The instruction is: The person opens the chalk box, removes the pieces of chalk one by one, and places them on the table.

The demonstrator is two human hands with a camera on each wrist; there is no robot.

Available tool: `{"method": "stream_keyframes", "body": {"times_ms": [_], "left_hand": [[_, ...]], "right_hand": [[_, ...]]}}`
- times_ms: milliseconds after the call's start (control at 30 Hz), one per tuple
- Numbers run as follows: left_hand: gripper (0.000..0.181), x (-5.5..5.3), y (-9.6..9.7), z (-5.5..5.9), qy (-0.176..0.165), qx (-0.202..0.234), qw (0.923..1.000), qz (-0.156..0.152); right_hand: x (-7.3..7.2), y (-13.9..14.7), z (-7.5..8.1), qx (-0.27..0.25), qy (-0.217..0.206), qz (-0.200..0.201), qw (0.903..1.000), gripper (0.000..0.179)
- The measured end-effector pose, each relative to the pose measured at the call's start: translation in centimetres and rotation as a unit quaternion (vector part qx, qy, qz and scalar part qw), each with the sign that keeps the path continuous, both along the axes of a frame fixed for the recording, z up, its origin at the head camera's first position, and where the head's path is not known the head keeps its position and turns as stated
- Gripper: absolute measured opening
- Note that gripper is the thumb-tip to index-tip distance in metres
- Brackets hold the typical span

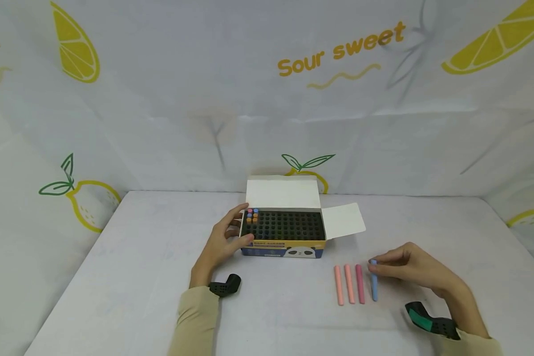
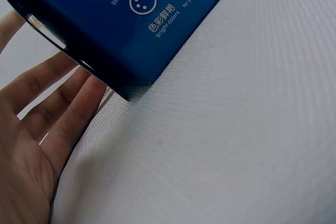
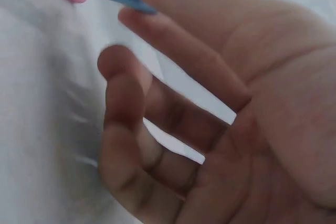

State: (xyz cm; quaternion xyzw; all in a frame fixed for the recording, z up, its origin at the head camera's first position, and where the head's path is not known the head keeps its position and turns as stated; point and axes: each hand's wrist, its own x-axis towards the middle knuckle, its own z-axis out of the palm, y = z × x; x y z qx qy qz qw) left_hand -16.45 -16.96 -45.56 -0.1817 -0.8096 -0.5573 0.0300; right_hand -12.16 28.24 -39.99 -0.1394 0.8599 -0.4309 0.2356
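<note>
A chalk box [image 1: 267, 251] with a panda on its front stands with its lid up, showing a black holder full of round holes. Several pink, blue and orange chalk ends [image 1: 252, 216] stick up in its left corner. My left hand [image 1: 220, 242] grips the box's left end, thumb at the front corner and fingers behind. In the left wrist view the fingers lie against the blue box side [image 2: 142, 30]. With thumb and index finger, my right hand [image 1: 420, 267] pinches the top of a blue chalk stick [image 1: 374, 289], also seen in the right wrist view.
Left of the blue chalk lie two light pink sticks [image 1: 339, 287] and a darker pink one [image 1: 360, 285], side by side on the white tabletop [image 1: 285, 306]. The box's side flap [image 1: 343, 220] sticks out to the right. A lemon-print cloth [image 1: 182, 123] hangs behind.
</note>
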Motion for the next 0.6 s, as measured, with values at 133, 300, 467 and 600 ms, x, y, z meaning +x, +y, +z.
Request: {"method": "stream_keyframes", "body": {"times_ms": [133,300,467,600], "left_hand": [[0.073,0.1,0.0,0.0,0.002,0.003,1.0000,-0.002],[0.073,0.1,0.0,0.0,0.001,0.003,1.0000,-0.002],[0.072,0.1,0.0,0.1,0.005,0.002,1.0000,0.000],[0.072,0.1,0.0,0.1,0.008,0.001,1.0000,0.001]], "right_hand": [[-0.1,-0.3,-0.5,0.003,0.022,-0.003,0.9997,0.032],[-0.1,-0.8,-0.8,0.017,0.041,-0.008,0.9990,0.032],[-0.1,-1.4,-0.8,0.047,0.052,-0.038,0.9968,0.033],[-0.1,-1.8,-0.8,0.064,0.070,-0.053,0.9941,0.031]]}}
